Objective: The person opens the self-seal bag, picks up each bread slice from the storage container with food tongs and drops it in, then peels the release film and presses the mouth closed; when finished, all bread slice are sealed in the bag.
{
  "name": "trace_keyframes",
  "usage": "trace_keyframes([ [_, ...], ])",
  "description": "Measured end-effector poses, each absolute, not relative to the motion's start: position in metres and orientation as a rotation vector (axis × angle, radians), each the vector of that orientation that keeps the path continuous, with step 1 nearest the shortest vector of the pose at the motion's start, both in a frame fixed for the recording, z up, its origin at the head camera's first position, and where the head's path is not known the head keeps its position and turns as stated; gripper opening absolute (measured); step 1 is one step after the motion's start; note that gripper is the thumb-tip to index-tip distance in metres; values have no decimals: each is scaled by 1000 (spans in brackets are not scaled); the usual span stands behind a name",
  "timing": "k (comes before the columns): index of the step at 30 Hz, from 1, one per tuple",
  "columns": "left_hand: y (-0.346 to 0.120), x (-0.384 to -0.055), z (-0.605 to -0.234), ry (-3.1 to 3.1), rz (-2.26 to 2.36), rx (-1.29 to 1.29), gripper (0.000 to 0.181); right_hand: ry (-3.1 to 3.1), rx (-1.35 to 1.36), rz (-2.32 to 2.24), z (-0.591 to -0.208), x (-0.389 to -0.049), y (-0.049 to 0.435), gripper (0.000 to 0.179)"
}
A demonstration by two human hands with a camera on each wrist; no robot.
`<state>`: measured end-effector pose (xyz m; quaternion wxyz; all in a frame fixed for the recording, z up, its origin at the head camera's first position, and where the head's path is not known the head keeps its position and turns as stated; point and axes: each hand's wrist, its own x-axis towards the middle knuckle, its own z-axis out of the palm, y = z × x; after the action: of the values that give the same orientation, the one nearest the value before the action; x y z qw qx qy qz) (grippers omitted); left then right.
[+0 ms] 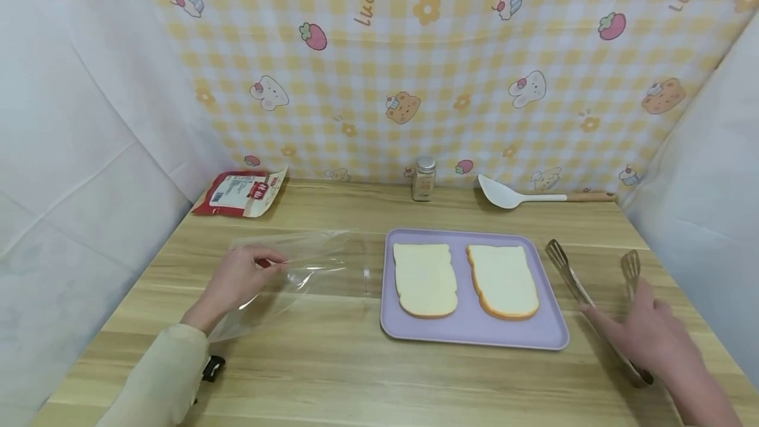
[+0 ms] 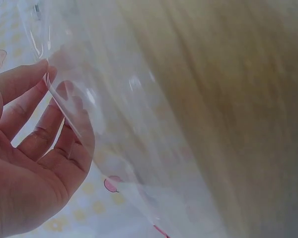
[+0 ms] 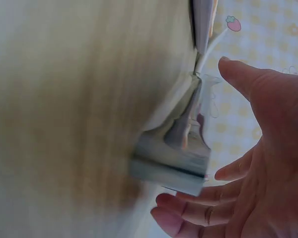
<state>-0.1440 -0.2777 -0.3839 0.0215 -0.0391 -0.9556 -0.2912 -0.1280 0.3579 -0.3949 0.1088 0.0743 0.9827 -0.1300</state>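
And here on the left the left hand [image 1: 240, 279] has the edge of a clear bag [image 1: 332, 269] pinched between thumb and fingertip, the film stretched across the table toward the lilac tray [image 1: 465, 329]. Over on the right, the right hand [image 1: 657, 331] spreads its thumb and fingers wide about the metal tongs [image 1: 572, 279], and whether skin meets metal I cannot tell! The tongs lie to the right of the tray, slotted ends pointing far, bend toward the near side. Taking up the tongs looks like the step in hand, I'd judge, with the bag kept under control opposite. The two bread slices [image 1: 425, 280] sit side by side on the tray (a tidy pair, too). The next move calls for fingers wrapped around both tong arms, squeezing evenly, while the left pinch stays light enough not to crumple that flimsy film.
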Motion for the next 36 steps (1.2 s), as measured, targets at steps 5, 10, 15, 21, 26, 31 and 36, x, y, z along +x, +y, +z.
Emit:
trace_keyframes([
  [5,-280,-144,-385,-2932,-926,-132,15,2885,218,-417,-398,-127,360,132],
  [10,-281,-143,-387,-2901,-950,-151,14,2842,215,-419,-399,-129,364,134],
  [15,-281,-142,-386,-2901,-942,-144,14,2800,218,-402,-398,-129,364,132],
  [21,-281,-142,-384,-2913,-945,-125,14,2802,202,-396,-399,-128,369,128],
  [26,-280,-142,-383,-2916,-958,-118,14,2807,228,-431,-398,-124,370,121],
  [31,-279,-141,-383,-2914,-956,-118,14,2816,260,-492,-397,-123,371,105],
  [36,-279,-142,-383,-2903,-951,-128,13,2843,248,-521,-393,-122,370,101],
])
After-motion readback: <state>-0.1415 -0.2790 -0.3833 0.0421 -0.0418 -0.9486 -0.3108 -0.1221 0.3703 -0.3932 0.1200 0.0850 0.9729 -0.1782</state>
